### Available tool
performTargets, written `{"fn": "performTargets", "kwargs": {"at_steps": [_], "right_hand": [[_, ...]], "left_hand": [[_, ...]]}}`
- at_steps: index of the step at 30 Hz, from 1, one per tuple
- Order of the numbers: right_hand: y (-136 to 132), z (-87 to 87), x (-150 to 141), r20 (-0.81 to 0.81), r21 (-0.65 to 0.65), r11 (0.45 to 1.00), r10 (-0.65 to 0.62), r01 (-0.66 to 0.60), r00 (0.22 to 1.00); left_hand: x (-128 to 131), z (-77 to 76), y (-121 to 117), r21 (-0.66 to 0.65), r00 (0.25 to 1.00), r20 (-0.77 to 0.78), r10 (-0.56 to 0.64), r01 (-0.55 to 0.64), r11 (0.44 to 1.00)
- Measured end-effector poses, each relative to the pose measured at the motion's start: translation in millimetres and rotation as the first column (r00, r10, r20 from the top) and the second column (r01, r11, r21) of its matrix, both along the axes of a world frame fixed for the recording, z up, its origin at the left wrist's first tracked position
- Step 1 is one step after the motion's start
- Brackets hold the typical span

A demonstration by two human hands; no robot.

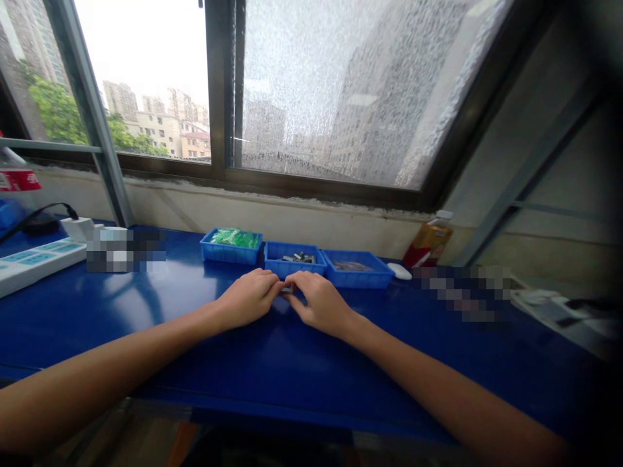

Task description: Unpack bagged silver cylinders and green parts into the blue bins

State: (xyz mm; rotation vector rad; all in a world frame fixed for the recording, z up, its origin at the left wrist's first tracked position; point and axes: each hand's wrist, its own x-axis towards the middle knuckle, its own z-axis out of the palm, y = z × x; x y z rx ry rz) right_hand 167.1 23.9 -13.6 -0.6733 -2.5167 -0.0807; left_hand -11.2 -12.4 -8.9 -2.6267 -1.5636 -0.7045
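Observation:
Over the blue table [272, 370], my left hand [248, 295] and my right hand [318, 303] meet at the fingertips. Both pinch a small grey, shiny piece [286, 290]; fingers cover most of it and its kind does not show. Just behind the hands stands a blue bin [295, 266] with small metal parts [299, 257]. To its right, another blue bin [363, 279] contains thin brownish pieces [351, 266]. On the left, a third blue bin [232, 253] is heaped with green and clear pieces [233, 237].
A white power strip [41, 263] with a plugged-in adapter [78, 228] lies at left. Toward the back right are a white rounded object [400, 271] and a drink bottle [429, 241]. Metal frame posts [100, 130] rise before the window.

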Motion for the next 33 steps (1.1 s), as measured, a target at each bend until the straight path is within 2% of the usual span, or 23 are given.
{"fn": "performTargets", "kwargs": {"at_steps": [5,7,9,12,14,16,18,22,25,28,31,33], "right_hand": [[-1,2.1,0,-0.051,0.079,0.997,0.0,0.004,0.999],[4,7.6,1,-0.066,0.127,0.991,-0.044,0.052,0.997],[15,14.7,3,-0.084,0.179,0.969,-0.157,0.17,0.984],[35,22.5,11,-0.106,0.215,0.893,-0.382,0.396,0.918],[46,22.2,20,-0.095,0.205,0.842,-0.49,0.499,0.867],[52,17.1,30,-0.071,0.18,0.815,-0.548,0.551,0.833],[51,9.0,38,-0.053,0.157,0.816,-0.555,0.556,0.83],[48,-5.1,51,-0.074,0.134,0.856,-0.494,0.5,0.866],[53,-6.3,64,-0.154,0.084,0.866,-0.478,0.494,0.865],[65,-2.7,86,-0.168,0.048,0.879,-0.461,0.474,0.871],[79,-1.2,111,-0.124,0.012,0.874,-0.481,0.486,0.868],[89,-2.1,122,-0.192,-0.051,0.834,-0.548,0.549,0.814]], "left_hand": [[1,4.5,-3,-0.043,0.996,0.087,0.006,-0.003,0.999],[1,5.0,-5,-0.055,0.992,0.126,0.011,-0.004,0.998],[2,4.0,-5,-0.072,0.99,0.139,0.013,-0.003,0.997],[1,-0.2,-5,-0.079,0.992,0.122,-0.014,0.024,0.997],[0,-3.6,-4,-0.069,0.993,0.104,-0.047,0.055,0.996],[-1,-5.7,-5,-0.059,0.993,0.091,-0.076,0.082,0.995],[-1,-5.8,-6,-0.041,0.992,0.102,-0.079,0.084,0.996],[12,-1.4,2,0.047,0.988,0.152,-0.033,0.026,0.999],[31,0.7,22,0.066,0.996,0.083,-0.015,0.009,0.998],[45,0.4,44,0.081,0.997,-0.014,0.078,-0.077,0.994],[41,1.4,58,0.072,0.991,-0.024,0.135,-0.133,0.989],[30,3.1,59,0.043,0.989,-0.012,0.148,-0.148,0.988]]}}
